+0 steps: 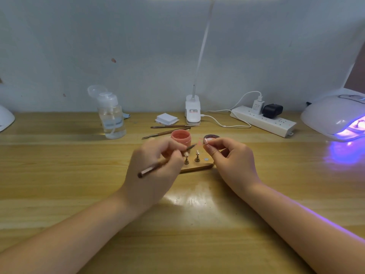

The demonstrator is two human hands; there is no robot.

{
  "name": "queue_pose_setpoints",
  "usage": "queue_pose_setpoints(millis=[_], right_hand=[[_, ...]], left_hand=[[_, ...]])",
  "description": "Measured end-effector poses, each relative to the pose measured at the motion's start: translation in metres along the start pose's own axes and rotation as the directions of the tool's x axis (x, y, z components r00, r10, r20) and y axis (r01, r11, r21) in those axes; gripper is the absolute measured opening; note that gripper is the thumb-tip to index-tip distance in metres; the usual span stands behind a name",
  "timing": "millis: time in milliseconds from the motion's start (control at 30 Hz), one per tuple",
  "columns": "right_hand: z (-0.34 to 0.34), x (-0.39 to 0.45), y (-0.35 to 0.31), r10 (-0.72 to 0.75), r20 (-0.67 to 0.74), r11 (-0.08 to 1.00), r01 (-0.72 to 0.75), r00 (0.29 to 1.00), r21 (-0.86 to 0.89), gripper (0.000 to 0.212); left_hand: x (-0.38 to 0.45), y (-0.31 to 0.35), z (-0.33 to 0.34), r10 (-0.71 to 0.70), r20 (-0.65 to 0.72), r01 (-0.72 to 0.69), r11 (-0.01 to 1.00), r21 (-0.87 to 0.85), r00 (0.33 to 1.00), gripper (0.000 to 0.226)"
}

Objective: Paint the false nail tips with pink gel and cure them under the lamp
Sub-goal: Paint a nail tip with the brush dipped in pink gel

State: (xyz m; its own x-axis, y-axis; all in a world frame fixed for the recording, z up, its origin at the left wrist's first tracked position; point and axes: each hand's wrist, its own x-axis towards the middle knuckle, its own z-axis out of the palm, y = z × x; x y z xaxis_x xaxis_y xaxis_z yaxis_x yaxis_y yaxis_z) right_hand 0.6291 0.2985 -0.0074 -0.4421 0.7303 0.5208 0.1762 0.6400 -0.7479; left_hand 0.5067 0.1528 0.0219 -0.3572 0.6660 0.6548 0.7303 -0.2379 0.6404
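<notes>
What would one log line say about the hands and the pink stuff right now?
left hand: holds brush | right hand: pinches nail tip | pink gel jar: open | lamp: lit

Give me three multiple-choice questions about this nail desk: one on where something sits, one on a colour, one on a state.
1. Where is the curing lamp?
A. far right of the table
B. between the hands
C. beside the pump bottle

2. What colour is the gel jar?
A. green
B. pink
C. black

3. What is the left hand doing?
A. lying flat
B. gripping a brush
C. lifting the power strip

Answers:
1 A, it glows violet at the table's right edge.
2 B, the open jar behind the hands is pink.
3 B, its fingers curl round the brush, tip toward the right hand.
</notes>
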Motion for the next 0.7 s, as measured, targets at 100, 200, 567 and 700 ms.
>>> queue_pose_setpoints(millis=[100,200,567,700], right_hand=[[0.001,0.0,0.0,-0.001,0.01,1.0,0.001,1.0,0.002,0.007],[0.001,0.001,0.001,-0.002,0.005,1.0,0.002,1.0,-0.004,0.007],[0.003,0.0,0.003,-0.024,-0.001,1.0,0.024,1.0,0.0,0.009],[0.003,0.001,0.004,-0.03,0.001,1.0,0.03,1.0,-0.002,0.01]], left_hand=[[0.03,0.004,-0.01,-0.247,-0.075,0.234,0.961,-0.15,0.966,0.012],[0.066,-0.004,-0.019,-0.401,-0.062,0.399,0.916,-0.049,0.914,0.014],[0.122,-0.024,0.005,-0.58,0.182,0.478,0.78,0.403,0.794,0.01],[0.124,-0.024,0.005,-0.621,0.163,0.546,0.764,0.343,0.767,0.012]])
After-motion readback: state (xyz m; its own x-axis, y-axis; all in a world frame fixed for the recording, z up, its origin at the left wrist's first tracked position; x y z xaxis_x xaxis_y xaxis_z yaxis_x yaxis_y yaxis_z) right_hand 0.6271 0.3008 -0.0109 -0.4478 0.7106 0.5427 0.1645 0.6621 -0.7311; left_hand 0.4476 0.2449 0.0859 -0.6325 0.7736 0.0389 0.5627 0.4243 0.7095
